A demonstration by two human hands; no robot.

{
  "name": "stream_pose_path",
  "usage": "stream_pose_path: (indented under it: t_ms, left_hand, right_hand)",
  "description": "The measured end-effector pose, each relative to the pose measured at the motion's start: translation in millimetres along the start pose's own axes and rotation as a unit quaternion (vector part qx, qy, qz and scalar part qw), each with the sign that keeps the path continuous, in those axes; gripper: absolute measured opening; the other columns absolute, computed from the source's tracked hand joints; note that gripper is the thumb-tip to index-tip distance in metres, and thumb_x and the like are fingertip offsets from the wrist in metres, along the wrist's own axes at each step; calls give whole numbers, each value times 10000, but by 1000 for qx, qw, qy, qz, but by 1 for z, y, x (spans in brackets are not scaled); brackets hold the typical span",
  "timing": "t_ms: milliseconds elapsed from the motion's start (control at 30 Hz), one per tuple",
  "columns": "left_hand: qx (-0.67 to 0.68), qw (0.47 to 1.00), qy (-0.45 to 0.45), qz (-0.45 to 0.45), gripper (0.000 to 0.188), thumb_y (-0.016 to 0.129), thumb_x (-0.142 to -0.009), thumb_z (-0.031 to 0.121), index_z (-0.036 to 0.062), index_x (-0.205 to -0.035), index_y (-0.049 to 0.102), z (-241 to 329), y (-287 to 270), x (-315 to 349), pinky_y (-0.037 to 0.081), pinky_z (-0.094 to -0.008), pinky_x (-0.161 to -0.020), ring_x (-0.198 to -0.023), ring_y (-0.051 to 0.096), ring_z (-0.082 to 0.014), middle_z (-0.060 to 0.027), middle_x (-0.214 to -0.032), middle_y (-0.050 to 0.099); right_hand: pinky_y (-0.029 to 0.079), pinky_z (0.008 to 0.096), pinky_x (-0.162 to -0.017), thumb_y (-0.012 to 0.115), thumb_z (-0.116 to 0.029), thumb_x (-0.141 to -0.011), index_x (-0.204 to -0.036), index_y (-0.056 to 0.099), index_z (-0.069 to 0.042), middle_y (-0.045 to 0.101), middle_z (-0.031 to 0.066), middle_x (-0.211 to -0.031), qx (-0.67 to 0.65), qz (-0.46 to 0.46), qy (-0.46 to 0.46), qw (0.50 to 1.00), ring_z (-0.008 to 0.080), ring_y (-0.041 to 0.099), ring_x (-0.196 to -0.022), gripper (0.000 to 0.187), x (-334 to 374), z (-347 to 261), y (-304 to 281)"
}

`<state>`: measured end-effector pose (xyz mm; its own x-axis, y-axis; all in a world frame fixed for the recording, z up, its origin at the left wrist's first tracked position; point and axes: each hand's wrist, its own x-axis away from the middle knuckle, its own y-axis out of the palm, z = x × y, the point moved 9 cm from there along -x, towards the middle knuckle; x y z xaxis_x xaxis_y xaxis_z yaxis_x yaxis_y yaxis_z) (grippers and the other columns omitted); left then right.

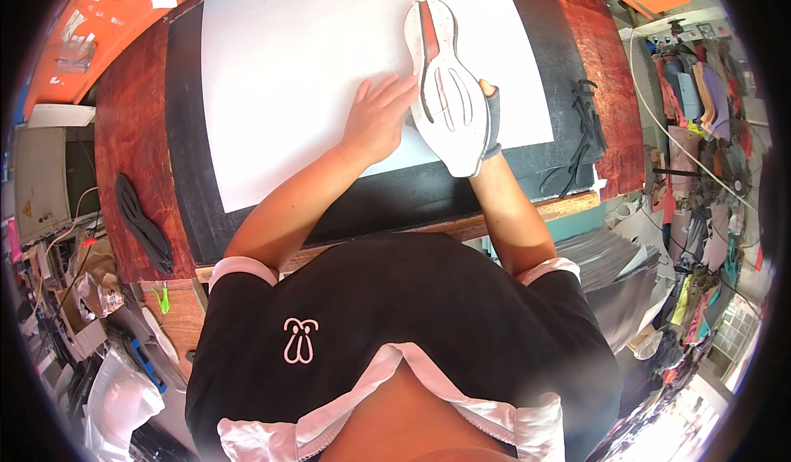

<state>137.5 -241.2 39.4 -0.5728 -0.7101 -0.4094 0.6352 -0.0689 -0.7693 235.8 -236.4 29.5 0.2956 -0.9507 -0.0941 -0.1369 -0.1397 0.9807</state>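
A white sole-shaped cutting die (463, 137), with long slots and a red strip inside its narrower far part, stands tilted over a white sheet (297, 67). My right hand (492, 124), in a dark grey glove with the thumb tip bare, grips the die along its right side; most of its fingers are hidden behind it. My left hand (377, 123) is open, fingers stretched out over the sheet, with the fingertips against or very close to the die's left edge; contact is hard to tell.
Under the sheet lies a black board (194, 149) on a reddish wooden table (124, 133). Dark sole-shaped pieces (142, 223) rest at left, black offcut strips (583, 133) at right. Orange machine parts (107, 17) border the far side. Many dies or patterns (692, 91) hang at right.
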Motion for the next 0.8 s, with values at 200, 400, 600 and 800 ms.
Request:
stream_pose_path:
  t_ms: [200,400,600,800]
  left_hand:
    - [33,999,-18,-6,473,483,-752,-74,70,-1197,547,-8,-11,-17,294,-459,-1009,-1203,448,-284,-70,-1281,517]
    - [27,998,45,22,478,481,-784,-60,80,-1238,528,-5,-11,-39,308,-424,-992,-1226,429,-265,-76,-1315,492]
    - [-1,998,54,-12,439,483,-822,-20,84,-1246,522,-8,0,-39,275,-453,-1028,-1252,407,-254,-63,-1336,477]
    - [-19,998,49,-33,474,468,-821,-37,110,-1270,509,-17,6,-34,238,-488,-1054,-1283,377,-257,-40,-1369,448]
  right_hand:
    - [417,358,-988,507,-388,-813,-1357,365,-23,499,148,-1295,20,41,17,999,258,518,-1149,670,7,3,-11]
    - [422,384,-977,505,-421,-808,-1313,430,-31,526,150,-1259,-26,15,35,999,268,526,-1135,643,10,9,0]
    - [505,370,-844,479,-394,-822,-1192,524,-52,597,128,-1128,-10,88,21,996,254,598,-993,506,12,7,-8]
    - [489,382,-907,540,-417,-789,-1309,428,-19,559,166,-1212,-28,55,26,998,286,583,-1059,664,10,7,-7]
